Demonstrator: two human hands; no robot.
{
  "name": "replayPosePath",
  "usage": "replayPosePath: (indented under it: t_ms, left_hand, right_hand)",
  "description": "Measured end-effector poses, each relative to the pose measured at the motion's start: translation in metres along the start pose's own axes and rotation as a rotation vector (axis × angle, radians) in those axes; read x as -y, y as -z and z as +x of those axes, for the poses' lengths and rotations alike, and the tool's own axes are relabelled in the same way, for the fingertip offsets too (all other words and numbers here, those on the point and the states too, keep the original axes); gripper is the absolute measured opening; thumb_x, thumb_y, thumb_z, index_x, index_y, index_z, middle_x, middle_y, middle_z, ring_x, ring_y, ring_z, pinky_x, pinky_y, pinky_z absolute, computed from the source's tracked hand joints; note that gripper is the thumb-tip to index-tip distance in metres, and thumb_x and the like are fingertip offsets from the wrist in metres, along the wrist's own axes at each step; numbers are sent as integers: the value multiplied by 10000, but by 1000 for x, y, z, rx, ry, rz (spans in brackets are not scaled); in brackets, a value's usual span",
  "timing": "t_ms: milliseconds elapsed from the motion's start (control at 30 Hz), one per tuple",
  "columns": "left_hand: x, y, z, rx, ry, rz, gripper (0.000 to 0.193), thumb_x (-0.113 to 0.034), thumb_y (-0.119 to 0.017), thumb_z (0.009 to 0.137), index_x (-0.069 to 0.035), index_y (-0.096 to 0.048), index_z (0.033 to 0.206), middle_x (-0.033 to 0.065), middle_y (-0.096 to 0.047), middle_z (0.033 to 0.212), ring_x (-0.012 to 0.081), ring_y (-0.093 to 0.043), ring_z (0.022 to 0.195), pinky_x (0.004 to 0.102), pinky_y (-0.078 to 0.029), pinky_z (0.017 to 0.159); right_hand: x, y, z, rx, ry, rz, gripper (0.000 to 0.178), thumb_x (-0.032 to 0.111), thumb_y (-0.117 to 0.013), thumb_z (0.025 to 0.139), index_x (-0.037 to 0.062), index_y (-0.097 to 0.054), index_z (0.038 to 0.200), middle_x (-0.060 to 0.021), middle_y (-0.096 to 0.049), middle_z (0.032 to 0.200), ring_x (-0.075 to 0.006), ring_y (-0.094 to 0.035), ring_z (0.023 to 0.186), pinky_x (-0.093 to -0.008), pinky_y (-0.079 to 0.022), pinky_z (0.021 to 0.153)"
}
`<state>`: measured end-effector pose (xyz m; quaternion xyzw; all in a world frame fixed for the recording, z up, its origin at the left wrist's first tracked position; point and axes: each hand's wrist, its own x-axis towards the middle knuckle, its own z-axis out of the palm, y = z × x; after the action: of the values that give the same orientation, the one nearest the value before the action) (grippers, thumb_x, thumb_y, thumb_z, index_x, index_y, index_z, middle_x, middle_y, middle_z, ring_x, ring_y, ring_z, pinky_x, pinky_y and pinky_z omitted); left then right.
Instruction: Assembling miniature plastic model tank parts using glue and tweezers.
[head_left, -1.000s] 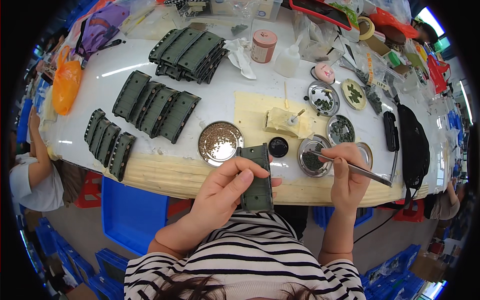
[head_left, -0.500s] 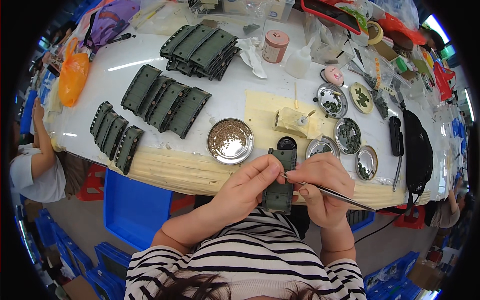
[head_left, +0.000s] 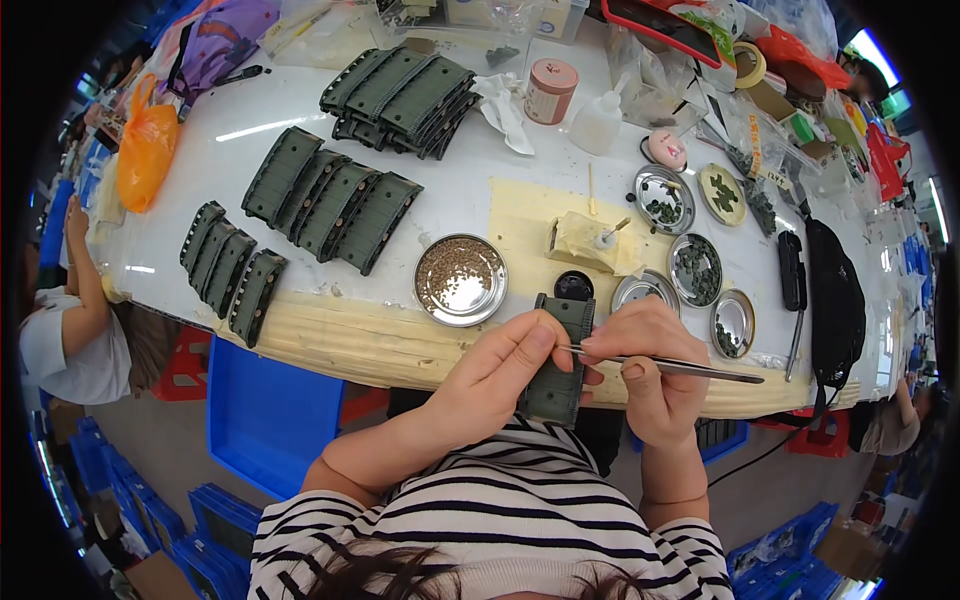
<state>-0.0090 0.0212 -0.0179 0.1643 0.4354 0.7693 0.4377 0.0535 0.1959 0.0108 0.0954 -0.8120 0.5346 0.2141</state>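
Observation:
At the table's near edge, my left hand (head_left: 497, 375) pinches the side of a dark green ribbed panel (head_left: 552, 396) with a studded border. Closed around steel tweezers (head_left: 700, 370), my right hand (head_left: 655, 365) brings their tip over the panel, close to my left thumb. Whatever sits at the tip is too small to make out. Just beyond the panel stands a small black pot (head_left: 573, 286). A round metal dish (head_left: 494, 302) of small brown pieces lies to its left. Several dishes of dark green bits, among them one tin (head_left: 696, 270), are to the right.
Similar green panels (head_left: 335, 205) lie in rows at left, with a taller stack (head_left: 405, 95) behind. A masking-taped block (head_left: 590, 245), a pink canister (head_left: 551, 90) and a squeeze bottle (head_left: 597, 125) stand mid-table. A black pouch (head_left: 836, 300) lies right; a blue tray (head_left: 270, 420) sits below the edge.
The tweezers have swung flatter, their rear end rising up and to the right as my right hand turned. My left hand and the panel have barely shifted.

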Motion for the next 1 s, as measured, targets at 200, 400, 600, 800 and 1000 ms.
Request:
replayPosePath:
  t_ms: [200,400,600,800,1000]
  left_hand:
    - [1,-1,0,-8,-4,-22,352,-301,-325,1042,-7,-481,928,116,-637,939,141,-628,876,266,-527,782]
    - [2,0,-1,-11,-24,19,341,-293,-324,1043,-9,-481,936,110,-631,948,135,-623,886,264,-523,791]
    - [3,0,-1,-28,-46,46,312,-268,-334,1042,-8,-485,960,88,-608,943,126,-620,889,261,-522,789]
    - [9,2,-1,-28,-79,26,297,-253,-336,1042,-8,-489,971,79,-592,958,126,-624,918,258,-517,806]
    - [0,-2,-4,-91,-50,-141,320,-161,-387,1017,-49,-356,1315,125,-544,1148,189,-616,989,328,-511,876]
  right_hand:
    - [0,-1,0,0,-3,2,84,68,-644,787,10,-685,832,-64,-675,783,-230,-583,731,-317,-470,699]
    - [1,-2,0,7,-12,-15,232,203,-569,884,5,-679,834,-76,-673,767,-221,-577,735,-320,-451,687]
    - [1,-5,0,-6,-35,15,172,151,-588,869,10,-685,851,-65,-678,779,-218,-571,730,-318,-459,706]
    - [1,-7,-2,-14,-71,56,147,117,-587,875,12,-690,879,-58,-688,791,-217,-569,727,-329,-473,732]
    - [-1,-9,-7,-176,-106,138,174,104,-549,909,1,-685,876,-63,-683,788,-194,-561,721,-326,-457,689]
